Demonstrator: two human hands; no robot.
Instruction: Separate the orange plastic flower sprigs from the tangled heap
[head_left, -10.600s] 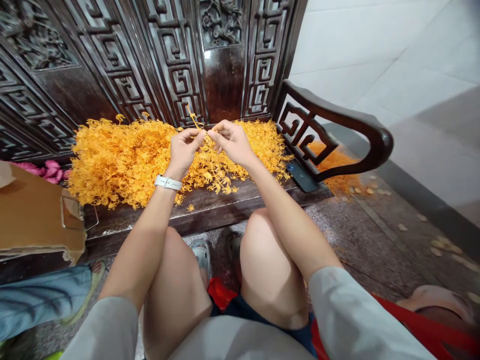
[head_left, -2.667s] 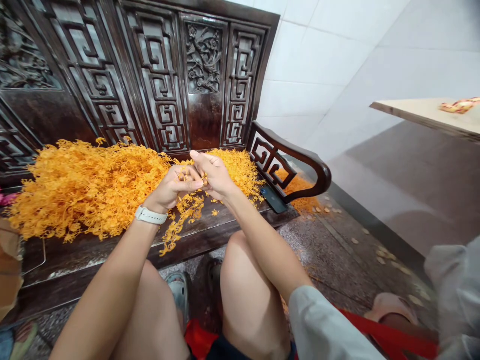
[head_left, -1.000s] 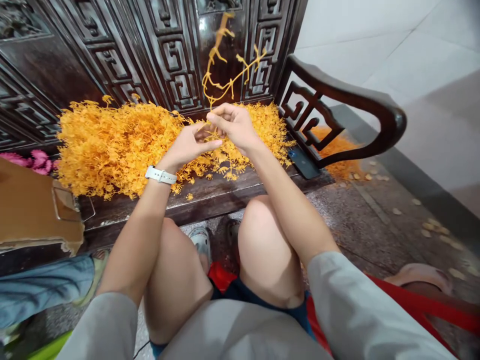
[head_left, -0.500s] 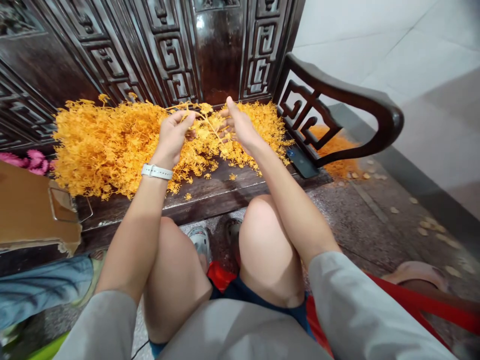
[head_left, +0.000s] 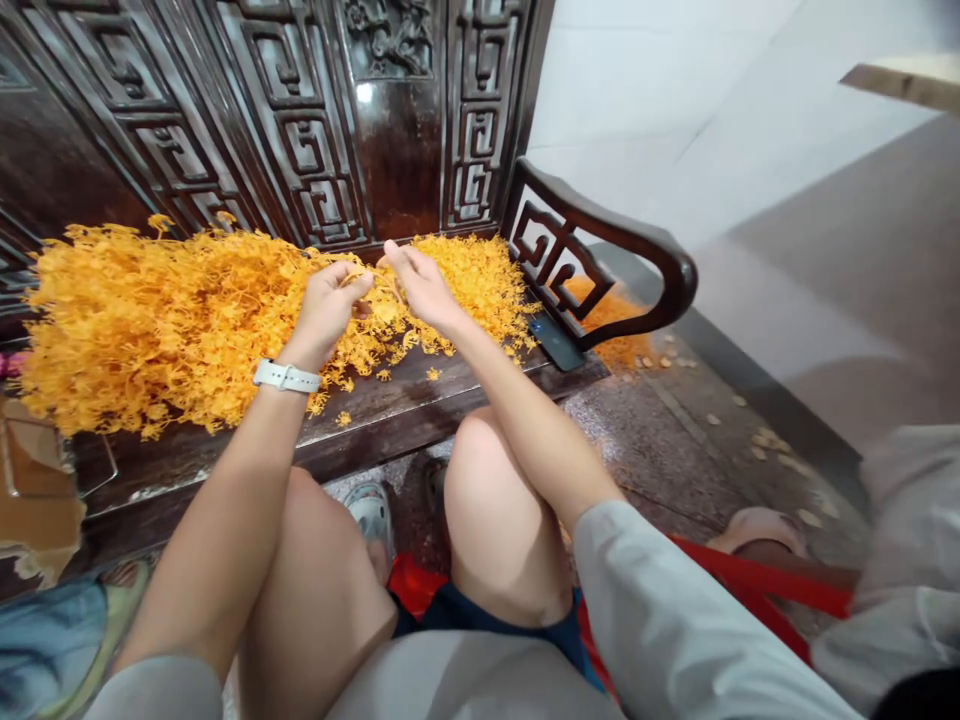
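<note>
A long heap of orange-yellow artificial flowers [head_left: 187, 320] lies on a dark carved wooden bench [head_left: 405, 395]. My left hand [head_left: 330, 300], with a pale watch band at the wrist, pinches a thin flower stem above the heap. Close to its right, my right hand [head_left: 424, 290] is at the blossoms, thumb up; its other fingers are partly hidden, and whether they grip anything is unclear. A second part of the flower pile [head_left: 480, 285] lies behind and right of my right hand. Some loose blossoms [head_left: 433, 374] rest near the bench's front edge.
A dark phone [head_left: 556, 342] lies by the bench armrest [head_left: 660, 270]. A torn cardboard box [head_left: 37, 490] stands at the left. More orange flowers [head_left: 611, 320] are on the floor beyond the armrest. Parts of other people show at lower left and right.
My hands have come closer together over the flowers. The view has shifted, so the bench sits further left and lower, and another person's grey clothing now shows at the right.
</note>
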